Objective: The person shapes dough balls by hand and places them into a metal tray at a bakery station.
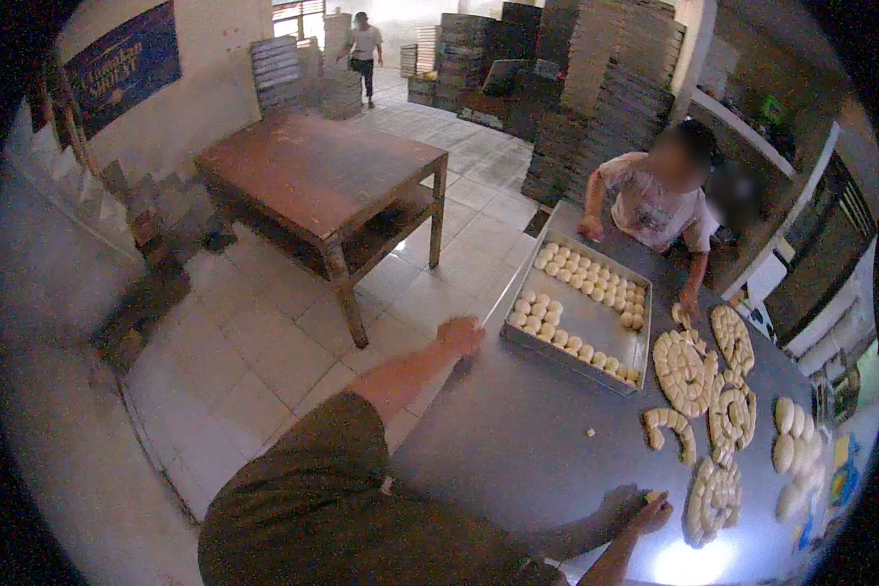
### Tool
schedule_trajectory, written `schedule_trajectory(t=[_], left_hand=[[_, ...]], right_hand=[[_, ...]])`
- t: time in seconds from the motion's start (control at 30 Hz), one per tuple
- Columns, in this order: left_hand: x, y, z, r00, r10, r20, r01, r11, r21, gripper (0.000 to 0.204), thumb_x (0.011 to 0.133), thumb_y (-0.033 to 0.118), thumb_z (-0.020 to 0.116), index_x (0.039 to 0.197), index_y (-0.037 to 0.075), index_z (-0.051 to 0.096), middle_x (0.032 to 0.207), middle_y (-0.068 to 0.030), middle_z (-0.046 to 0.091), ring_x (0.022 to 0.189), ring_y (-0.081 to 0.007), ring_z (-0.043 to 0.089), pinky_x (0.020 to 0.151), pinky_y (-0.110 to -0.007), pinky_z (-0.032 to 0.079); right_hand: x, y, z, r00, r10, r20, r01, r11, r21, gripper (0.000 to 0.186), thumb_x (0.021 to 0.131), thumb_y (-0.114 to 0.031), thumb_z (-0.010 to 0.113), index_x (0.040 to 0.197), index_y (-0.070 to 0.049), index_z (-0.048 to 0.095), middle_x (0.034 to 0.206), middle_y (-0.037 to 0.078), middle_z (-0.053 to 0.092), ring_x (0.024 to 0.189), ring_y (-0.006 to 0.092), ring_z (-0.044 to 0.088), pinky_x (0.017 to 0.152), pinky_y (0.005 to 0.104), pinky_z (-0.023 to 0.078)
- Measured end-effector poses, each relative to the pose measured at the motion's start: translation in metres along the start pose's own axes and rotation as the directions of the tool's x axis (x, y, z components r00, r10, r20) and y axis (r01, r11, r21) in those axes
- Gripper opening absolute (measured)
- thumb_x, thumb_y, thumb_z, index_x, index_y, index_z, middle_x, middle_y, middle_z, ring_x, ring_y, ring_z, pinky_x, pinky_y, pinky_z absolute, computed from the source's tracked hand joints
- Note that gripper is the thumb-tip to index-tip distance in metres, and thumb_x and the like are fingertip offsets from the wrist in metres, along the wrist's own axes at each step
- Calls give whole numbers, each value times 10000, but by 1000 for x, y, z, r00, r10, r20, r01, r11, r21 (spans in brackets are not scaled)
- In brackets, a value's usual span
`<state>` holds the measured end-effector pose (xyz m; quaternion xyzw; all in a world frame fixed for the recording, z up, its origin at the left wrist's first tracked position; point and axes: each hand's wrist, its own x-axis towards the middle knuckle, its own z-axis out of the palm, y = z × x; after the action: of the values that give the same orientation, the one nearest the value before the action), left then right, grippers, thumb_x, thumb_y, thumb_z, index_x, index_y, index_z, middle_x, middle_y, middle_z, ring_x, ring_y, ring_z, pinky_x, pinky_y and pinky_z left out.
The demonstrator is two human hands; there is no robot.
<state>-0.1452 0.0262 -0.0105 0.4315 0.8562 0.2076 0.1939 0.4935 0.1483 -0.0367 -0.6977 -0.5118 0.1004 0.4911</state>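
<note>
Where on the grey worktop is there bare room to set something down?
Between the tray, curved dough strip and right hand, the worktop is bare except one pale crumb. The tray's middle is bare. Dough coils crowd the right side.

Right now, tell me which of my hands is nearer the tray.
Left. Your left hand is just left of the tray; your right hand is farther off, beside a dough coil.

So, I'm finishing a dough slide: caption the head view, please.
Dough balls in a metal tray beside cut dough coils, a co-worker at the far side of the grey table.
</note>
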Motion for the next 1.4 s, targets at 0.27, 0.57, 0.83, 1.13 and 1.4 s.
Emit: schedule_trajectory(t=[0.27, 0.57, 0.83, 1.13, 1.4], left_hand=[[90, 55, -238, 996, -76, -42, 87, 858, 506, 803, 819, 395, 734, 1515, 91, 472, 1359, -175, 645, 1187, -388, 661, 986, -536, 528], [74, 82, -350, 390, 142, -910, 415, 855, 311, 850, 813, 638, 737, 1463, 132, 528, 1461, -278, 515, 1331, -410, 536, 1039, -623, 444], [-17, 116, 20, 422, 906, 38, -785, 386, -485, 579, 986, 443, 613, 1464, 129, 516, 1381, -85, 572, 1291, -299, 479, 1079, -488, 405], [-164, 84, 115, 846, 426, 321, -356, 899, -255, 531, 1025, 421, 517, 1431, 80, 499, 1194, -129, 684, 991, -437, 643, 888, -537, 508], [-159, 85, 111, 776, 528, -345, -494, 849, 189, 443, 1054, 365, 456, 1419, 115, 481, 1377, -142, 569, 1268, -361, 553, 1029, -599, 420]], right_hand=[[7, 36, 16, 979, -203, 10, 202, 967, -157, 341, 925, -246, 713, 1122, -2, 577, 999, 187, 639, 934, 381, 633, 832, 481, 498], [7, 29, 0, 996, 1, 90, 5, 997, -74, 303, 914, -200, 688, 1096, 21, 588, 1008, 199, 653, 926, 363, 634, 820, 477, 493], [-86, -157, 7, 691, -236, 684, -307, 761, 572, 412, 878, -201, 742, 1220, -13, 610, 1126, 65, 639, 993, 191, 610, 848, 336, 493], [-136, -29, -8, 742, -413, 528, 456, 888, 54, 247, 912, -238, 748, 971, -10, 675, 822, 142, 665, 762, 299, 628, 674, 454, 492], [-73, -81, -17, 673, -198, 712, 540, 790, -291, 341, 933, -324, 609, 1094, -27, 655, 1165, 199, 629, 1161, 399, 564, 1008, 557, 432]])
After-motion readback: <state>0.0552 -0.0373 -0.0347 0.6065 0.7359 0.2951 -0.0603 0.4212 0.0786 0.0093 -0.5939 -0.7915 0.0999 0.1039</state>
